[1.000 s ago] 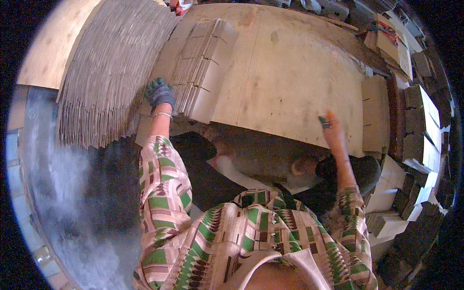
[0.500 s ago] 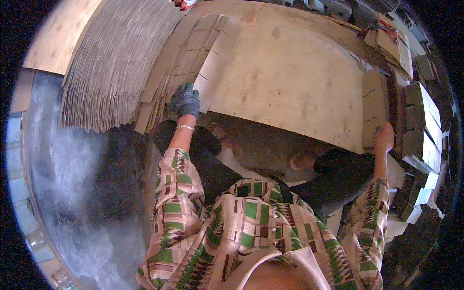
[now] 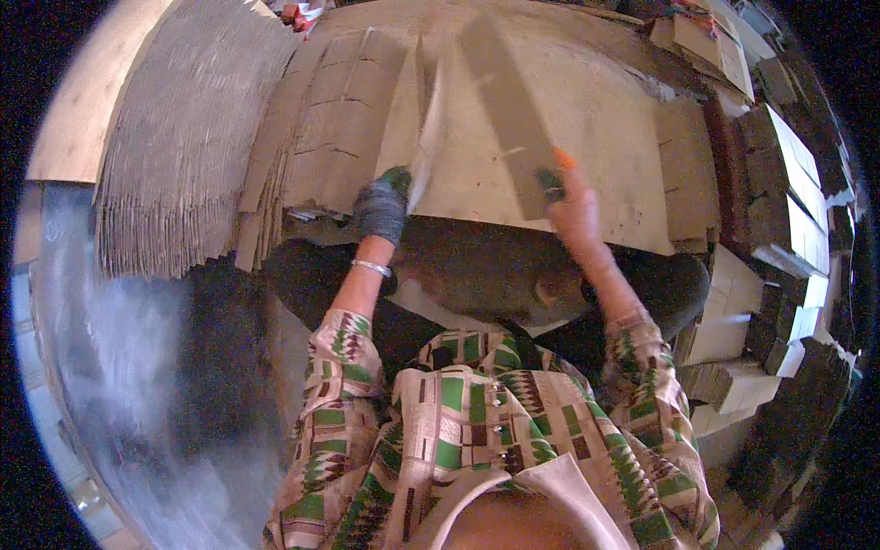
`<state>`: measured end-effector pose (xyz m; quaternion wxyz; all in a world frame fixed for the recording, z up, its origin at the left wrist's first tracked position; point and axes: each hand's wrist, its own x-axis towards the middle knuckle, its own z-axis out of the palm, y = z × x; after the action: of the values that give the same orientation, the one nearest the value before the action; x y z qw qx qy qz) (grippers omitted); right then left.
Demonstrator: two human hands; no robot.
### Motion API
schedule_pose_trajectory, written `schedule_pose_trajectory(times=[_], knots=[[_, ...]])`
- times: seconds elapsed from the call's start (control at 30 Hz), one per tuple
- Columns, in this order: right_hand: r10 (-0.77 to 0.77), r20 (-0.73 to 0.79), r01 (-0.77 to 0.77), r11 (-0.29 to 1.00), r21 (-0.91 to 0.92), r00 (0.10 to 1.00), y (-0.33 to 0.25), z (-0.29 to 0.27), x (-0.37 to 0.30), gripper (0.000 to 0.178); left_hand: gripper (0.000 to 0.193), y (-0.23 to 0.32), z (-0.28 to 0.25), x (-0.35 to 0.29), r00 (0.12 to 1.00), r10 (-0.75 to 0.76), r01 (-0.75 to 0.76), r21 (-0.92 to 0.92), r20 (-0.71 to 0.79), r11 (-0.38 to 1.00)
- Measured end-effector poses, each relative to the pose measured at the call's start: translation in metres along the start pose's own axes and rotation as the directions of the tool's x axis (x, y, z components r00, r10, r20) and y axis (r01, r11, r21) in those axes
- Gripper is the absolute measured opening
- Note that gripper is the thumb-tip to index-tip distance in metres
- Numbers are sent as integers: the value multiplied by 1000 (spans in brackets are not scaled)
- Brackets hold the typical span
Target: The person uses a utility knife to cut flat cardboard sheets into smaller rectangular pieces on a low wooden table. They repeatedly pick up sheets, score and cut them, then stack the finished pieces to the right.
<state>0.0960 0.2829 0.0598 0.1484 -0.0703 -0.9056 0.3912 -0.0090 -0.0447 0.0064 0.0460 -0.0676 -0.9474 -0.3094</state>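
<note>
My left hand (image 3: 379,209), in a grey knitted glove, is closed on a thin cardboard strip (image 3: 427,137) standing nearly on edge above the wooden board (image 3: 605,119). Beside it, to the left, lies a fanned pile of slotted cardboard strips (image 3: 341,115). My right hand (image 3: 576,213) is bare but for an orange cover on one fingertip and a dark green band on another finger. It grips a second cardboard strip (image 3: 504,105), tilted and smeared by motion over the board's middle. The two strips are apart.
A long row of packed cardboard sheets (image 3: 188,137) stands at the left. Another cardboard pile (image 3: 687,170) lies on the board's right end. Stacked cardboard with white faces (image 3: 796,188) rises at the far right. Dark-clad legs (image 3: 655,289) are under the board's near edge.
My right hand has come from the right-hand pile to the middle, carrying a cardboard strip. My left hand has moved a little right and raised a strip beside the fanned pile.
</note>
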Motion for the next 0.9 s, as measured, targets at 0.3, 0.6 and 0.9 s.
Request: schedule_pose_trajectory(times=[0.3, 0.6, 0.9], knots=[[-208, 106, 224, 959, -176, 972, -14, 26, -5, 96, 25, 65, 64, -41, 936, 305, -336, 187, 176, 923], [-224, 165, 265, 916, -302, 961, -6, 19, -21, 93, 23, 68, 90, -54, 943, 302, -322, 152, 141, 935], [-58, 324, 198, 887, -417, 944, 21, 40, -35, 97, 29, 92, 85, -59, 963, 177, -165, -78, 204, 983]])
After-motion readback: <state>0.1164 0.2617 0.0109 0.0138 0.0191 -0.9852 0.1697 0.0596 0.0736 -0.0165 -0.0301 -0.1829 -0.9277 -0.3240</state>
